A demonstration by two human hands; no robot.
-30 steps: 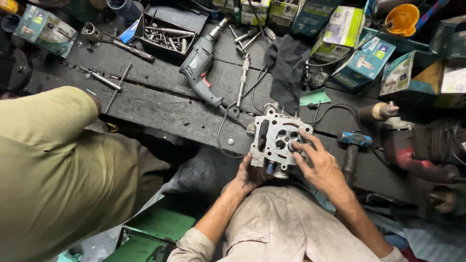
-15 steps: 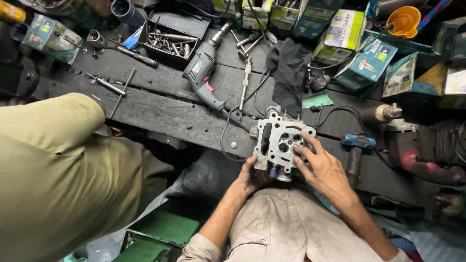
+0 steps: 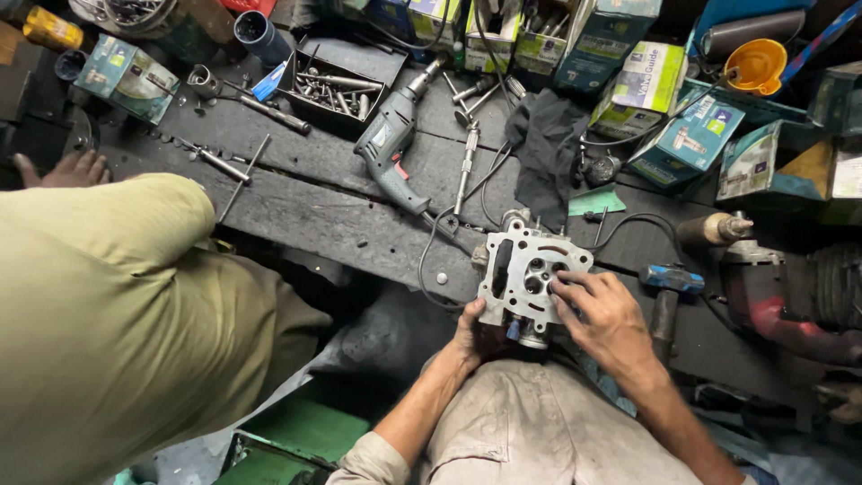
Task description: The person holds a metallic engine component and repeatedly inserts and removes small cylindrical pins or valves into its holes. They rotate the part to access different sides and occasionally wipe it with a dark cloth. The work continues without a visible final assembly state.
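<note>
Seen from above, a person steadies a grey metal cylinder head [image 3: 530,278] against their lap at the near edge of a dark wooden workbench [image 3: 314,216]. The left hand [image 3: 476,337] grips its lower left corner from beneath; the right hand [image 3: 606,314] lies across its face, fingertips at the valve ports. An electric drill [image 3: 391,148] lies behind. A firm underneath grip probably keeps the casting steady.

matt cast-metal engine head [image 3: 530,274], rough wooden bench [image 3: 305,207]
</note>
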